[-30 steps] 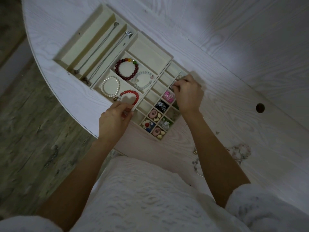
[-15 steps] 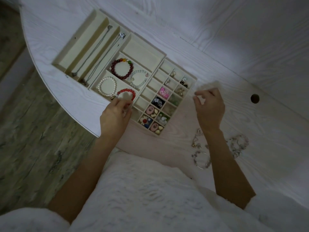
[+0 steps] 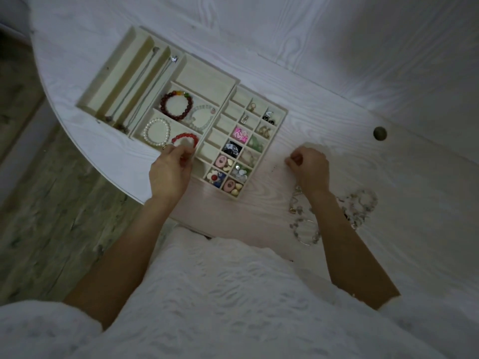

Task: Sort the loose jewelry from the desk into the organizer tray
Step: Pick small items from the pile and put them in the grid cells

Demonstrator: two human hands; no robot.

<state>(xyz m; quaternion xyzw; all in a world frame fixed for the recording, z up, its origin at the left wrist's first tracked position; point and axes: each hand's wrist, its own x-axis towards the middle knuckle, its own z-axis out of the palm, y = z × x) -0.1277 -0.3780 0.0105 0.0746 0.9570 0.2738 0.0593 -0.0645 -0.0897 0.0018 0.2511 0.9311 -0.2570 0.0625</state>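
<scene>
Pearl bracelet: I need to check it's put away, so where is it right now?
In the head view the pearl bracelet lies inside the organizer tray, left of center, beside the red bracelet and just above the left hand.

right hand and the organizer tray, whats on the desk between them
In the head view, only bare desk lies between the right hand and the organizer tray.
</scene>
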